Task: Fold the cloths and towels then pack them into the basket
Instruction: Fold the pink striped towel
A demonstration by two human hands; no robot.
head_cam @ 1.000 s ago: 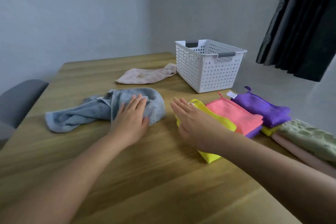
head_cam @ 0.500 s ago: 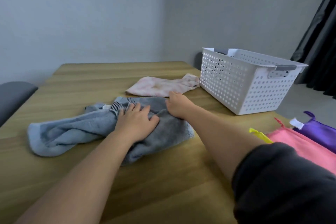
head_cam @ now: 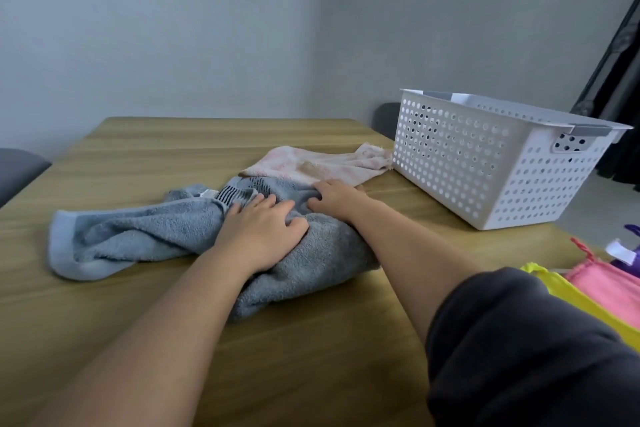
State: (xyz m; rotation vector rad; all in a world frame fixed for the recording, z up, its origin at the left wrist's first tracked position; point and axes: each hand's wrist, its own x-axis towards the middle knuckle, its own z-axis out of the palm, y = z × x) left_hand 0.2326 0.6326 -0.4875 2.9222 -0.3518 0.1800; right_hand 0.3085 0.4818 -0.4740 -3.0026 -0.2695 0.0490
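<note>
Step in hand: both hands work on the crumpled blue-grey towel (head_cam: 194, 236), judged to be the start of spreading it flat before a fold.
Towel position: it lies bunched on the wooden surface (head_cam: 311, 357), one long end trailing to the person's left, the thicker heap under the hands.
Left hand (head_cam: 263, 229): it rests palm-down on the heap, fingers (head_cam: 266, 201) curled into the pile beside the striped band; it looks like a light gather of the cloth, though a firm grasp cannot be confirmed.
Right hand (head_cam: 337, 196): it lies on the far edge of the same towel, fingers bent and pressing into the fabric; whether it pinches a fold cannot be told.
Other cloths: a pale pink cloth (head_cam: 322, 166) lies unfolded just behind the towel, its far end touching or nearly touching the white basket (head_cam: 485, 163). Folded yellow (head_cam: 581, 302) and pink (head_cam: 609, 284) cloths sit at the right edge, a purple one only partly in view.
Basket: upright; its inside is hidden by the near wall.
Doing it well: find two corners of the towel, draw them apart until the terry lies flat, smooth out the creases, then fold edge to edge.
Risk: thick terry tends to hold wrinkles, and dragging it could snag the pink cloth behind.
</note>
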